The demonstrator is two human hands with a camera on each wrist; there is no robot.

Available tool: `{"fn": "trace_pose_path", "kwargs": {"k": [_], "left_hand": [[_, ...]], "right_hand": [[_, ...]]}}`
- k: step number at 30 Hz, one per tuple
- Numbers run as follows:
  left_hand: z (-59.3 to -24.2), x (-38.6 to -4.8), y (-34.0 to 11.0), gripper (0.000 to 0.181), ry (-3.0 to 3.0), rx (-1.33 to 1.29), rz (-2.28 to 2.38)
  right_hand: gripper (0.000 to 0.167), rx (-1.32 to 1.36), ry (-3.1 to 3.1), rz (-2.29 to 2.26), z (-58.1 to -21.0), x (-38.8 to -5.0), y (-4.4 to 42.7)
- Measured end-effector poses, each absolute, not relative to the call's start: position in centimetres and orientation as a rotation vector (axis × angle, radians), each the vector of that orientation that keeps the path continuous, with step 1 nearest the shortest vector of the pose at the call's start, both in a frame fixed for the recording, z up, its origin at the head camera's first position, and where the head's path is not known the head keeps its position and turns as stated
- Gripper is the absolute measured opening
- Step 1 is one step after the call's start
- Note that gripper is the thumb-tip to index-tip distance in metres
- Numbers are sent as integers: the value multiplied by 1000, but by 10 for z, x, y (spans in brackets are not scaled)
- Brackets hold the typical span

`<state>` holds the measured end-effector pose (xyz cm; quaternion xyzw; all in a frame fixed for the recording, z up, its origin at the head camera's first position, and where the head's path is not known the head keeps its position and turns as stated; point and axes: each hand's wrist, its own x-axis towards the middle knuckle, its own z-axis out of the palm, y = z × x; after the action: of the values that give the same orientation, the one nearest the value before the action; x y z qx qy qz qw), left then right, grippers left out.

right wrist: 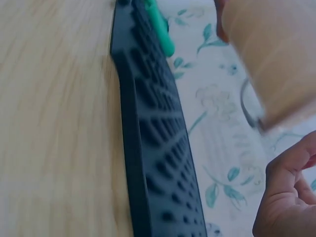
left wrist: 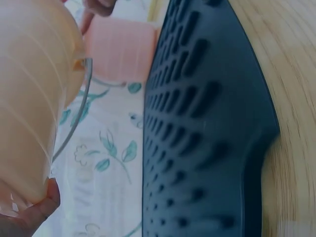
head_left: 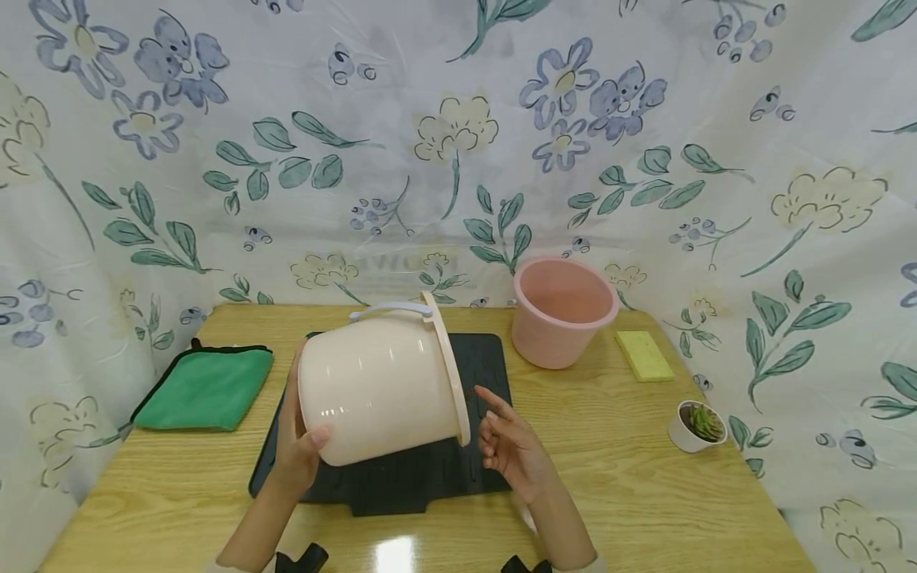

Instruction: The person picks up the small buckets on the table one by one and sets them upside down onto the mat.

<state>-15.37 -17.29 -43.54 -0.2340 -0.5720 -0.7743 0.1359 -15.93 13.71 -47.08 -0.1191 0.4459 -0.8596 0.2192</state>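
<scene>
A cream bucket [head_left: 380,382] with a pale carry handle [head_left: 392,307] is tipped on its side in the air, its mouth facing right. My left hand [head_left: 297,446] grips it at the base end, thumb on the near side; the other fingers are mostly hidden behind it. Just right of the rim, my right hand [head_left: 519,450] holds nothing, with the index finger extended and the others loosely bent. A small gap separates it from the bucket. Below the bucket lies a dark ridged drying mat [head_left: 387,497], whose slots show in the left wrist view.
A pink bucket [head_left: 548,342] stands upright at the back right. Beside it lie a yellow sponge [head_left: 645,356] and a small potted succulent [head_left: 698,426]. A green pouch-like cloth [head_left: 204,390] rests at the left. A floral curtain [head_left: 401,183] hangs behind the wooden table [head_left: 609,509].
</scene>
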Motion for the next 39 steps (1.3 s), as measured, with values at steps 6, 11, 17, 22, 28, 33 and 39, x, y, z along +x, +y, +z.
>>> {"fn": "trace_pose_path", "kwargs": {"k": [6,11,17,22,28,33,39], "left_hand": [[-435,-153,-187,93,-1658,-605,-2204],[-431,-152,-195,98,-1647,-604,-2151],[-429,-148,-202,108,-1787,-462,-2021],[-428,-144,-205,114,-1894,-384,-1891],[-425,-138,-207,123,-2042,-346,-1623],[-421,-134,-210,133,-2152,-308,-1508],[-422,-133,-215,135,-2125,-370,-1428]], "right_hand": [[64,-252,1519,-2318,-467,-167,153],[70,-233,1686,-2277,-469,-174,163],[72,-253,1872,-2134,-474,-183,176],[73,-239,1937,-2057,-478,-190,186],[75,-187,1958,-2063,-479,-194,197],[76,-172,1959,-2086,-478,-195,205],[76,-156,1971,-2094,-476,-199,211]]}}
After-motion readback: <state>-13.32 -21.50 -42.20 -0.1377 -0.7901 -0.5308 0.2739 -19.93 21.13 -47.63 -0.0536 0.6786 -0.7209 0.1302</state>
